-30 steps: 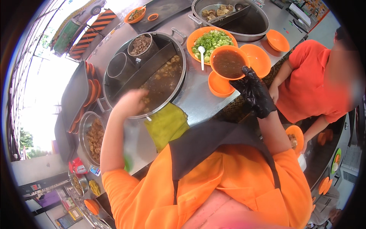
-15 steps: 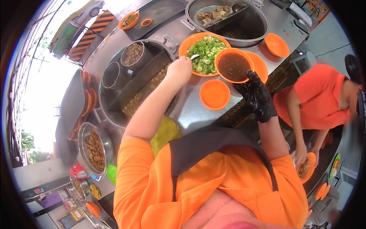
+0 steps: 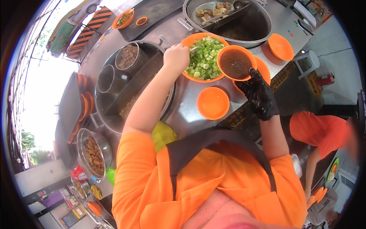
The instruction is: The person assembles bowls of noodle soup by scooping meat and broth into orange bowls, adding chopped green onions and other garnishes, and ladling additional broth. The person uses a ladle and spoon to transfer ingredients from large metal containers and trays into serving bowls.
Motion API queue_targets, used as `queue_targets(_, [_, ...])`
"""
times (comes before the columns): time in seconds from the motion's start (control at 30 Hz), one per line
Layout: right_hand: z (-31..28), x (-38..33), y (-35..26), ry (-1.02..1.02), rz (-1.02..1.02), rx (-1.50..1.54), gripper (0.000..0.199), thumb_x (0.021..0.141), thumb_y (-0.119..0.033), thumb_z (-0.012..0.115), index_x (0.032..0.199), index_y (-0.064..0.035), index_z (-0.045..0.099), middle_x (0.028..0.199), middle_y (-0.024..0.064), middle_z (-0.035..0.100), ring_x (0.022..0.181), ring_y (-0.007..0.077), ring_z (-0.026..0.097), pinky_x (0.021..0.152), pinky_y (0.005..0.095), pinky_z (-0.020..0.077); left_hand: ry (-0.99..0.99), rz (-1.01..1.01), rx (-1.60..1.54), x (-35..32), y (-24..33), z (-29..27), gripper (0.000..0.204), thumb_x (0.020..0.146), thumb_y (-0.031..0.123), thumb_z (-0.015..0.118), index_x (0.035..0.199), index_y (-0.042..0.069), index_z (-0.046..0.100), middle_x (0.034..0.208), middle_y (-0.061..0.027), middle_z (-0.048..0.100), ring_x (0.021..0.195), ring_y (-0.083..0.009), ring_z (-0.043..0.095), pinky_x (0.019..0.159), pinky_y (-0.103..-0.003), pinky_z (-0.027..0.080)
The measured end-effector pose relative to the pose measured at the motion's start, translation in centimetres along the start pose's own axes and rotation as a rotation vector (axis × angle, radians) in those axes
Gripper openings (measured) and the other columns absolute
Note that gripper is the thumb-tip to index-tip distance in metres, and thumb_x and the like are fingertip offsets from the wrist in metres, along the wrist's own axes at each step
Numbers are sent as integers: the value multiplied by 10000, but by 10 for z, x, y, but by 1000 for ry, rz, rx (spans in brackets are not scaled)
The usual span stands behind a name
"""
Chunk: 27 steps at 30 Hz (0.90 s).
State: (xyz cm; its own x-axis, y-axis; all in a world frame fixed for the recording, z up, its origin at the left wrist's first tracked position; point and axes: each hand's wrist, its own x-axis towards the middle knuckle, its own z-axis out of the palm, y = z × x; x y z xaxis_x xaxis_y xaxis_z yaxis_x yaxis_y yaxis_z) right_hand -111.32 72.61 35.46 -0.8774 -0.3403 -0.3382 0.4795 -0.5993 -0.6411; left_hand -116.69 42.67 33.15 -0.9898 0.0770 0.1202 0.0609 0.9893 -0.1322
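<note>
My bare left hand (image 3: 176, 58) is closed around the handle of a spoon (image 3: 194, 49), beside the left rim of an orange bowl (image 3: 202, 80) heaped with chopped green onions (image 3: 206, 57). The spoon's bowl end is hard to make out. In a black glove, my right hand (image 3: 260, 97) grips an orange soup bowl (image 3: 237, 48) filled with brown broth, fingers along its right and lower side. This bowl is held level over another orange bowl (image 3: 264, 71). Nearer to me on the metal table sits an orange bowl (image 3: 213, 103) with nothing in it.
A large divided pot (image 3: 98, 118) with meat and metal cylinders stands left, another divided pot (image 3: 267, 19) at the back. An orange bowl (image 3: 281, 47) sits near the right edge. Trays (image 3: 70, 99) and a steel bowl of food (image 3: 108, 152) lie left. A co-worker (image 3: 318, 131) leans at right.
My left hand has drawn slightly left and up with the spoon. The soup bowl remains in my right hand, shifted a little. The co-worker has moved down and right.
</note>
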Motion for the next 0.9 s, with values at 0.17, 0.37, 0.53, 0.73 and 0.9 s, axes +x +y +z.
queue_targets(0.17, [-12,14,2,-20,38,33,389,959,-184,561,1283,8,463,1220,158,579,1085,261,608,962,398,513,-333,-204,-180,-5,8,-17,284,803,169,524,1018,135,706,994,-111,685,955,-273,653,813,-419,517])
queue_targets(0.37, [-12,25,5,-31,76,41,310,918,-166,623,1186,-30,545,1117,112,593,1008,242,631,910,358,549,-311,-401,-722,-5,-13,15,322,770,143,524,1010,97,734,899,-127,703,857,-241,659,783,-357,495])
queue_targets(0.53, [-23,38,10,-46,92,38,317,924,-175,615,1191,-20,543,1121,128,600,1011,253,631,905,359,543,-254,-487,-995,-11,-27,9,312,760,111,555,1015,65,730,787,-93,675,712,-183,607,695,-323,467])
queue_targets(0.73, [-22,48,12,-43,106,-2,315,937,-170,594,1204,-14,537,1145,145,600,1012,259,628,926,374,530,-176,-440,-1029,-12,-23,-46,297,817,81,545,1050,-30,693,794,-57,664,743,-120,594,729,-256,456])
queue_targets(0.9, [-8,47,12,-104,96,30,331,922,-152,610,1221,-29,538,1151,121,594,1005,235,626,910,373,532,-1,-242,-943,-23,10,-104,279,850,76,552,1079,55,711,860,-48,671,787,-90,598,747,-247,463])
